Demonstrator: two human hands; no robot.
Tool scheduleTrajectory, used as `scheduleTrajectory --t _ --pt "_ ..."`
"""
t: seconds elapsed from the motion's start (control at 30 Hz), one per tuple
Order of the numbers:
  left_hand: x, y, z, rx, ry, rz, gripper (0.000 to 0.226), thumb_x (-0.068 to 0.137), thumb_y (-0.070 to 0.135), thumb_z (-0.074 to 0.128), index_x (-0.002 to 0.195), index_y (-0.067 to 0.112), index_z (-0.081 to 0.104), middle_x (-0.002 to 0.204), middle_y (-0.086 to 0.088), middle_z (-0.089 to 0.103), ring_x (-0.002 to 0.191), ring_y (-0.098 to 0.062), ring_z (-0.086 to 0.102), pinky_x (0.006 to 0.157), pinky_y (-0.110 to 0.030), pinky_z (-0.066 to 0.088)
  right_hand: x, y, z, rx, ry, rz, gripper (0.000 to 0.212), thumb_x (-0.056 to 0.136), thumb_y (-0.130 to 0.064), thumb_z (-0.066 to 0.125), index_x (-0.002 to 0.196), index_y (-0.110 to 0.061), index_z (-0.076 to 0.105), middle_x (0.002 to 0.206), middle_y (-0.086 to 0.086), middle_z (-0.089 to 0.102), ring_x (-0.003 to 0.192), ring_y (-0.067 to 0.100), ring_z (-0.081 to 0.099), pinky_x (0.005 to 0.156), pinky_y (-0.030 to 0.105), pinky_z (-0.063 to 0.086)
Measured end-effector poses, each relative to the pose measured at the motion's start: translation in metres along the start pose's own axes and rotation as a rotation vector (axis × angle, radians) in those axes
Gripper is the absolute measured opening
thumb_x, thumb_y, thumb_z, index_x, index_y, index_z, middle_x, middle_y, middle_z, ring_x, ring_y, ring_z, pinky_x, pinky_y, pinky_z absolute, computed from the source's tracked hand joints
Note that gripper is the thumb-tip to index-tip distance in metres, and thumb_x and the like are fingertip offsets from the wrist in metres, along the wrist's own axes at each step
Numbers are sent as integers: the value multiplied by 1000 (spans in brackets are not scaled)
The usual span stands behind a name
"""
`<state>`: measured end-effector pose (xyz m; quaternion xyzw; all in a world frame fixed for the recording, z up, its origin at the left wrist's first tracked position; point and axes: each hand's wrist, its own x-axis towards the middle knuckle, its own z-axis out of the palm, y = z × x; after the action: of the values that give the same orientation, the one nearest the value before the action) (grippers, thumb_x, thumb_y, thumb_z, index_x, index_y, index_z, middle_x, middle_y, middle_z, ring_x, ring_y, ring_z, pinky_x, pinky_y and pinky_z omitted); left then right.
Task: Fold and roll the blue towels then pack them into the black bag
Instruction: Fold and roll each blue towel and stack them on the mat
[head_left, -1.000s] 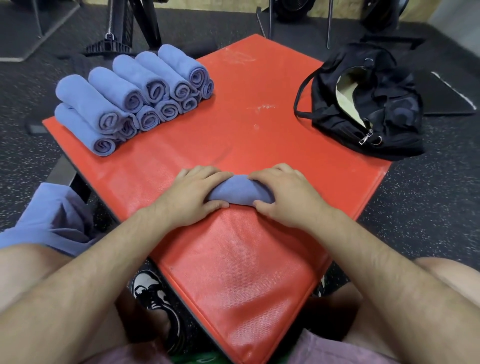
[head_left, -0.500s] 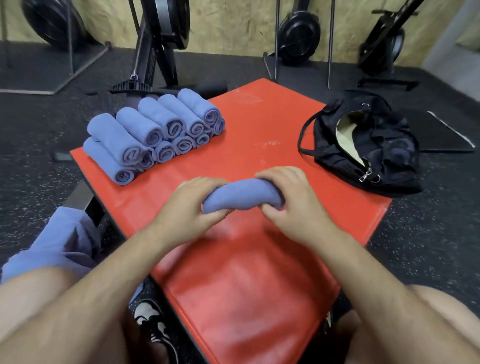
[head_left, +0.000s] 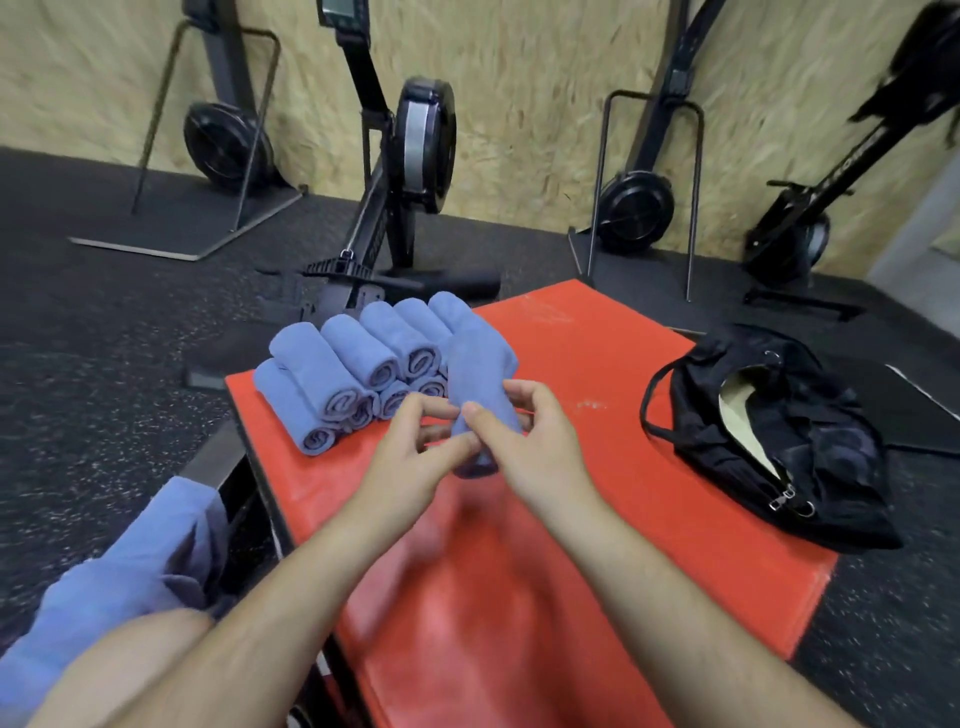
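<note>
A rolled blue towel (head_left: 480, 374) is lifted above the red mat (head_left: 597, 493), held roughly end-on and pointing away from me. My right hand (head_left: 530, 441) grips its near end with thumb and fingers curled round it. My left hand (head_left: 415, 447) pinches the same end from the left. Behind them, a stack of several rolled blue towels (head_left: 343, 379) lies at the mat's far left corner. The black bag (head_left: 769, 441) sits open on the mat's right edge, its pale lining showing.
A heap of unrolled blue towels (head_left: 130, 566) lies at the lower left beside my knee. Rowing machines (head_left: 410, 171) and metal stands line the wooden wall behind. Dark speckled rubber floor surrounds the mat.
Both hands lifted the rolled towel off the mat and turned it from lying crosswise to pointing away from me, toward the stack. The camera has tilted upward.
</note>
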<state>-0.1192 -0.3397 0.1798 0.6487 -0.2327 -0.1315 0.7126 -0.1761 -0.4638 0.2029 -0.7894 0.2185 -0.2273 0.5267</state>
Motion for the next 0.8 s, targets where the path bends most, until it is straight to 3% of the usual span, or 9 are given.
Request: scheduleTrajectory --t 0.1,0.2,0.3,0.37,0.5,0.57,0.63,0.8 --pt "15 12 -16 -20 63 38 53 70 18 67 122 16 55 105 -2 62 86 -6 63 83 -25 51 21 -18 12 -6 -49 -26 42 76 -34 78 112 -25 59 108 -10 67 99 8 65 87 34 55" --pt "39 23 -32 44 92 51 70 66 15 68 133 25 50 120 -8 53 88 -7 60 77 -21 54 43 -36 18 -14 -114 -21 40 80 -20 77 115 -24 58 104 -13 65 92 3 63 78 22 51" --pt "66 33 -49 123 122 97 64 68 5 70 124 32 52 128 -4 44 82 2 62 66 -18 52 70 -53 34 -43 -188 14 56 72 -32 81 120 -27 55 113 -5 66 101 11 65 82 28 52" --pt "81 33 -57 153 143 135 62 72 -4 69 121 31 52 131 -2 41 80 4 61 68 -16 52 88 -61 45 -94 -215 21 62 67 -41 84 118 -28 51 116 -6 62 105 13 63 89 33 52" --pt "98 22 -78 138 171 92 64 66 18 64 129 30 52 119 3 52 83 3 61 71 -13 49 121 -75 74 -230 -273 4 57 77 -34 78 125 -25 48 101 -13 56 89 4 58 67 26 43" --pt "109 16 -98 189 222 107 57 70 17 63 125 29 55 124 3 52 90 4 59 73 -7 44 137 -77 95 -304 -281 3 51 77 -35 75 120 -25 50 95 -12 57 81 -1 54 62 26 42" --pt "117 9 -118 288 307 143 48 79 6 65 120 28 56 127 1 51 95 -1 58 75 -4 41 148 -81 119 -358 -318 -9 49 76 -37 73 118 -24 51 94 -7 60 81 5 58 66 29 48" --pt "138 -20 -159 532 340 110 46 86 6 66 129 17 53 126 3 46 105 -10 55 91 -20 43 165 -83 171 -411 -408 -70 47 76 -33 72 118 -22 54 91 -6 62 78 10 59 58 28 43"
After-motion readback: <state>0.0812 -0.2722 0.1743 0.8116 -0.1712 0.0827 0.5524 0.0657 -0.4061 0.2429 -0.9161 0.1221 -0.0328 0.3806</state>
